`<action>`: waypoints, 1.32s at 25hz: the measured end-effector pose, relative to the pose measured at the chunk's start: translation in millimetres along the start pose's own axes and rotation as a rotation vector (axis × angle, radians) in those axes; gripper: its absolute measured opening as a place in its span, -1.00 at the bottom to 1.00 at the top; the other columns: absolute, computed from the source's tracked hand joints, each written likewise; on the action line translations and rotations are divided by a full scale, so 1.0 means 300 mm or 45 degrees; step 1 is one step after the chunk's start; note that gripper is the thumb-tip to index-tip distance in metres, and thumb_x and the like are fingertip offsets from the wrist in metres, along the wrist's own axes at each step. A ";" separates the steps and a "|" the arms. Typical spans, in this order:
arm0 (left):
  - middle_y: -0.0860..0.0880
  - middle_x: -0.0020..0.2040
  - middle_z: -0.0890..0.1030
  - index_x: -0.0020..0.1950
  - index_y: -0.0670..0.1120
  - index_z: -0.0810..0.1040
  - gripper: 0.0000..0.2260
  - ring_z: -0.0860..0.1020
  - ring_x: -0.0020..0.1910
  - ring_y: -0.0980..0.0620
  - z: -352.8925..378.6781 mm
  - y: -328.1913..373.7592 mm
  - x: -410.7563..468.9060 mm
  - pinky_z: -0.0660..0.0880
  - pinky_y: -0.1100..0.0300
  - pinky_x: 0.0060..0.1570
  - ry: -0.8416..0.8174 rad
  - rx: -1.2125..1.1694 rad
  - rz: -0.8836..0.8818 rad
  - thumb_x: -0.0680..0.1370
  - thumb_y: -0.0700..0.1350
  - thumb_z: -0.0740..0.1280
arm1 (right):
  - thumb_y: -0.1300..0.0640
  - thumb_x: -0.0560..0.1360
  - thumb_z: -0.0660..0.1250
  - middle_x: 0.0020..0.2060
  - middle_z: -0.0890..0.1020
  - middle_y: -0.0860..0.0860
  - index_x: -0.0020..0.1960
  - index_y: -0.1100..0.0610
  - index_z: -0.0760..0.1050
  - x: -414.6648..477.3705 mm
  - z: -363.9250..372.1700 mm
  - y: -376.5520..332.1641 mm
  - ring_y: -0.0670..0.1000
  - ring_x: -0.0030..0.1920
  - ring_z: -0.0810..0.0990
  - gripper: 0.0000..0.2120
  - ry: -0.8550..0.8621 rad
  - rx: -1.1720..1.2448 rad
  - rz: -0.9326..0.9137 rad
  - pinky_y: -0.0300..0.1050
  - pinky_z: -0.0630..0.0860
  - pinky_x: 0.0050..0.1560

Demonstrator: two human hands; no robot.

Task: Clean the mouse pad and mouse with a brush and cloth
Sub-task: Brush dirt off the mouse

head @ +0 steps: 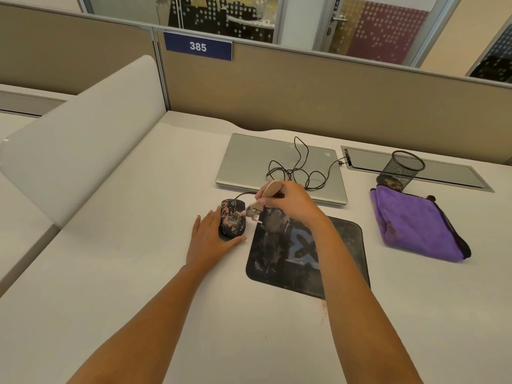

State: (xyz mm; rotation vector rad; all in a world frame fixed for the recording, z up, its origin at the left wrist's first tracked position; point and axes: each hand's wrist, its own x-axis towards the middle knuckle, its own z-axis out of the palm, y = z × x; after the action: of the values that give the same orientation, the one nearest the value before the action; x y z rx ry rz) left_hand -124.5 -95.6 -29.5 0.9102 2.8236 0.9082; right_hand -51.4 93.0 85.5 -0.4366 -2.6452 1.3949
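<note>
Brush on mouse, beside the mouse pad.
The black mouse with orange markings sits just left of the dark, smudged pad, and the left hand rests on it. The wooden-handled brush, gripped by the right hand, tilts bristles-down against the mouse's right side. The purple cloth lies folded well right of the pad (brownish stains near its left edge).

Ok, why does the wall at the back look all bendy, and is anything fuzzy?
Head view: the wide lens bows the partition; the brush in the right hand looks smeared at its bristles beside the mouse, probably from motion; the light is soft and even, with faint shadow under the left hand, no glare.
</note>
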 end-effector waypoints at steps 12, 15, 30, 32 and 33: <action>-0.02 0.49 0.24 0.51 -0.05 0.08 -0.14 0.13 0.49 0.02 0.005 -0.007 -0.001 -0.17 0.07 0.48 0.018 -0.007 0.018 0.38 0.39 0.24 | 0.19 0.46 0.40 -0.16 0.63 -0.16 -0.08 -0.03 0.62 0.005 0.016 -0.058 -0.20 -0.08 0.56 -0.87 -0.081 -0.165 -0.071 -0.41 0.39 -0.14; -0.02 0.49 0.24 0.51 -0.04 0.08 -0.14 0.14 0.49 0.02 0.005 -0.008 -0.004 -0.17 0.08 0.48 0.030 -0.012 0.021 0.38 0.38 0.25 | 0.18 0.46 0.40 -0.20 0.62 -0.21 -0.09 -0.04 0.62 -0.006 0.003 -0.084 -0.23 -0.10 0.56 -0.88 -0.037 -0.144 -0.160 -0.40 0.42 -0.10; -0.03 0.48 0.27 0.50 -0.05 0.12 -0.16 0.16 0.48 0.01 0.001 -0.004 -0.007 -0.13 0.06 0.49 0.043 -0.051 0.027 0.38 0.36 0.27 | 0.22 0.46 0.39 -0.08 0.66 -0.02 -0.05 0.10 0.63 0.027 0.049 -0.128 -0.09 -0.05 0.56 -0.91 -0.043 -0.250 -0.231 -0.32 0.41 -0.03; -0.03 0.48 0.26 0.50 -0.05 0.11 -0.16 0.17 0.48 0.01 -0.002 -0.005 -0.006 -0.13 0.06 0.49 0.023 -0.072 0.028 0.38 0.37 0.27 | 0.23 0.46 0.39 -0.08 0.67 0.00 -0.04 0.13 0.63 0.023 0.065 -0.122 -0.09 -0.04 0.55 -0.90 -0.061 -0.265 -0.233 -0.33 0.41 -0.03; -0.02 0.48 0.25 0.50 -0.05 0.11 -0.16 0.17 0.48 0.01 -0.002 -0.006 -0.007 -0.14 0.06 0.49 0.017 -0.084 0.028 0.38 0.37 0.27 | 0.23 0.45 0.39 -0.09 0.67 -0.02 -0.04 0.12 0.63 0.017 0.066 -0.116 -0.09 -0.04 0.55 -0.90 -0.077 -0.272 -0.237 -0.34 0.41 -0.03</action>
State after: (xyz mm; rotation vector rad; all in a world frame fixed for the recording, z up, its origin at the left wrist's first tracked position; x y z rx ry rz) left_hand -123.9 -98.4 -30.3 0.9330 2.7811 1.0077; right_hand -67.8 60.3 102.8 -0.1638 -2.8112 1.0945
